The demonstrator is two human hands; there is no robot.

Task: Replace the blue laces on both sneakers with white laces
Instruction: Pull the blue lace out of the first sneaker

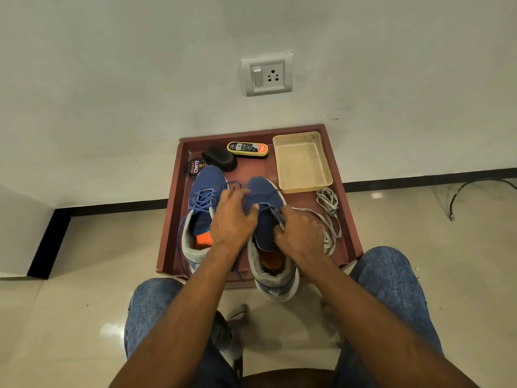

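Left hand pinches a blue lace and right hand grips the tongue of the right sneaker on the tray. Best draw it out eyelet by eyelet; white laces wait just beside.

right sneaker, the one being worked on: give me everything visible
The right sneaker is blue knit-looking fabric with a grey padded collar, orange insole and white sole. It sits upright in the brown tray, toe toward the wall, heel overhanging the tray's near edge. A blue lace is still threaded near the toe; the lower eyelets look unlaced. The left hand rests on its lacing area, and the right hand grips its right side by the eyelets.
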